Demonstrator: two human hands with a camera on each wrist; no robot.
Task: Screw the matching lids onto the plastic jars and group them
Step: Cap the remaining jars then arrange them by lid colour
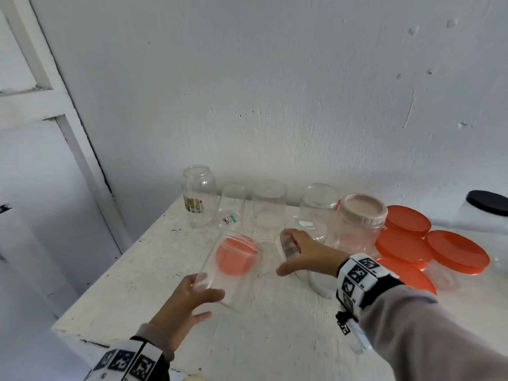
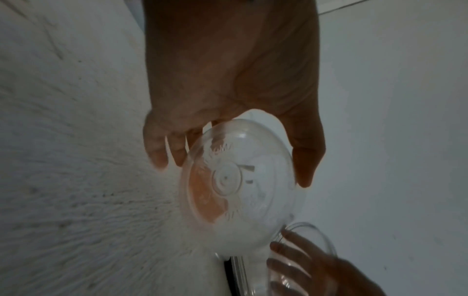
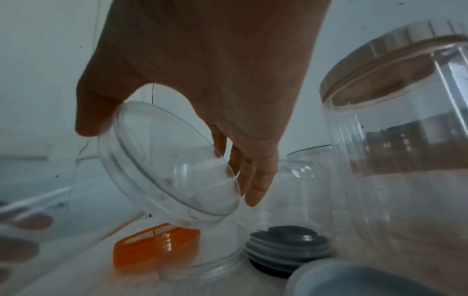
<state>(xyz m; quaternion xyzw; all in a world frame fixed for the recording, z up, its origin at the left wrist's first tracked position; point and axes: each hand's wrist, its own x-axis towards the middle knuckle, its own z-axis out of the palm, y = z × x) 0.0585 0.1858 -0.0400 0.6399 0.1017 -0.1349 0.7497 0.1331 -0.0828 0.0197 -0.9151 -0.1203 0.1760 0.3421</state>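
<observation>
**A:** Start nearest to you. What does your left hand (image 1: 189, 301) have?

**B:** Your fingers and thumb curl round the base of a clear jar (image 1: 228, 270), which tilts with its mouth pointing away from you, above the white table (image 1: 137, 284). An orange patch (image 1: 233, 255) shows through its wall. You cannot tell whether that is a lid in the jar or something behind it. In the left wrist view the moulded base (image 2: 238, 180) fills the frame and the lettering on it is too blurred to read.

**A:** And your right hand (image 1: 305, 253)?

**B:** Just beyond that jar, to its right. Your thumb and fingers are clasped round the threaded mouth of a second clear jar (image 3: 172, 166), which leans. Its lower body is lost in glare in the head view.

**A:** Farther out from the jar you hold?

**B:** A clear jar with a beige lid (image 1: 361, 209) stands beyond and to the right. Orange lids (image 1: 406, 218) lie past it, overlapping, so their count is hard to make out. A black lid (image 1: 488, 202) is cut off by the frame edge. Behind your jar, a row of clear jars (image 1: 269, 204) lines the table's back edge; one carries a label (image 1: 193, 204).

**A:** The room?

**B:** The table is scuffed white. A pale, pitted wall (image 1: 275, 92) rises behind it, and a white door frame (image 1: 68, 119) stands to the left.
</observation>
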